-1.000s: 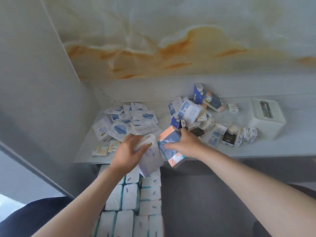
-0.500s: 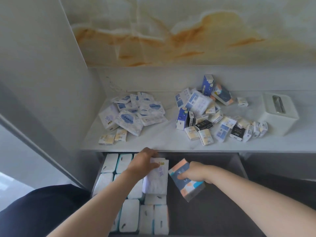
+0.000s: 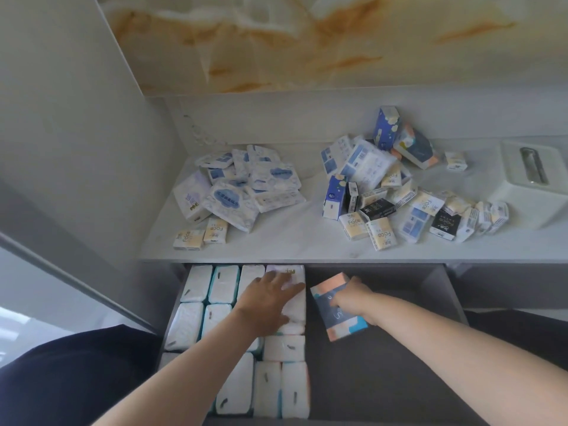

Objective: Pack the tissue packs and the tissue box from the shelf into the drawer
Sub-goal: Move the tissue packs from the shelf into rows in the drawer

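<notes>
The grey drawer (image 3: 442, 290) stands open below the white shelf (image 3: 292, 244). White tissue packs (image 3: 224, 284) fill its left side in rows. My left hand (image 3: 267, 299) lies flat on a white-and-lilac pack (image 3: 292, 275) at the back of the rows. My right hand (image 3: 353, 299) grips a navy-and-peach pack (image 3: 335, 315), held low in the drawer beside those rows. On the shelf lie a left pile of blue-and-white packs (image 3: 242, 189), a right pile of mixed small packs (image 3: 399, 195) and a white tissue box (image 3: 534, 186).
A grey side wall (image 3: 76, 118) closes the shelf on the left, with a marbled panel (image 3: 307, 41) behind. The right half of the drawer floor (image 3: 393, 370) is bare grey. My dark clothing (image 3: 70, 376) shows at lower left.
Both hands went down from the shelf edge into the drawer, each carrying its pack. The left pack now lies on the rows under my flattened left hand; the right pack is lower and nearer the rows.
</notes>
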`<state>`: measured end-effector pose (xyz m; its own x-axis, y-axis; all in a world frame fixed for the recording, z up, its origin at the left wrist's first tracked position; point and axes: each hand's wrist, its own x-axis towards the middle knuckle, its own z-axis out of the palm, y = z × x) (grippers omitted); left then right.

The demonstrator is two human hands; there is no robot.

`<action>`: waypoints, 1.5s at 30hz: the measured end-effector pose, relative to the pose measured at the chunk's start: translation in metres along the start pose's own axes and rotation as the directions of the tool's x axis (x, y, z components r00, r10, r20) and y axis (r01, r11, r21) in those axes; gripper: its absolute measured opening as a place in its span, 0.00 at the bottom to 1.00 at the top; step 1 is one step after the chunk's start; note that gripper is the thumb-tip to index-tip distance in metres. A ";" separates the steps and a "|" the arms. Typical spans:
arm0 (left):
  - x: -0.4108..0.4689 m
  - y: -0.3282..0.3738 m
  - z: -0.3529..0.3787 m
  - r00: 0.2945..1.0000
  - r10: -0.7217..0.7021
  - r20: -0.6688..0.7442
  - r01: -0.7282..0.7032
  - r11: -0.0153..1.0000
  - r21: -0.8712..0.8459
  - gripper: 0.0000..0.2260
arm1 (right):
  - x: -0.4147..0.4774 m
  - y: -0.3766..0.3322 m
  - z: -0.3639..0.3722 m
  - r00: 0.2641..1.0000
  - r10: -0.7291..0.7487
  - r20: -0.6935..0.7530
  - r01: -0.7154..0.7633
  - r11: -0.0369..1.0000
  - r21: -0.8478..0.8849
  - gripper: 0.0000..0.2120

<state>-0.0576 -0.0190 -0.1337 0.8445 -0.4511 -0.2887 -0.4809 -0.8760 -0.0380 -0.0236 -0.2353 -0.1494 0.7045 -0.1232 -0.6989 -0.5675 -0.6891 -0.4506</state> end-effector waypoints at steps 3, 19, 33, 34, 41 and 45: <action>0.005 0.003 0.003 1.000 -0.024 0.010 0.022 0.993 0.113 0.33 | 0.002 -0.001 0.003 0.997 -0.028 -0.065 0.023 0.997 -0.071 0.32; 0.011 -0.006 0.004 0.995 0.089 -0.039 -0.090 0.996 -0.028 0.31 | 0.019 -0.005 0.021 0.987 0.000 -0.160 0.001 1.000 0.010 0.36; 0.013 -0.004 -0.001 0.997 0.076 -0.032 -0.077 0.996 -0.034 0.30 | 0.005 -0.010 0.028 0.940 0.109 0.323 -0.102 0.994 -0.039 0.28; 0.012 -0.003 -0.001 0.997 0.072 -0.026 -0.073 0.997 -0.031 0.30 | 0.006 -0.011 0.029 0.951 0.099 0.294 -0.104 0.995 0.001 0.25; 0.017 0.002 -0.015 0.996 0.040 0.076 -0.041 0.999 0.013 0.34 | -0.004 -0.020 0.021 0.970 -0.111 0.217 0.116 0.993 -0.012 0.05; 0.016 0.012 -0.036 0.998 -0.011 0.060 0.016 0.997 -0.075 0.28 | -0.016 -0.025 -0.014 0.973 -0.155 0.173 0.206 0.919 -0.336 0.10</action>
<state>-0.0415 -0.0430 -0.1048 0.8341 -0.4303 -0.3451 -0.4487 -0.8932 0.0293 -0.0143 -0.2264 -0.1191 0.6997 0.1106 -0.7058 -0.2328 -0.8987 -0.3716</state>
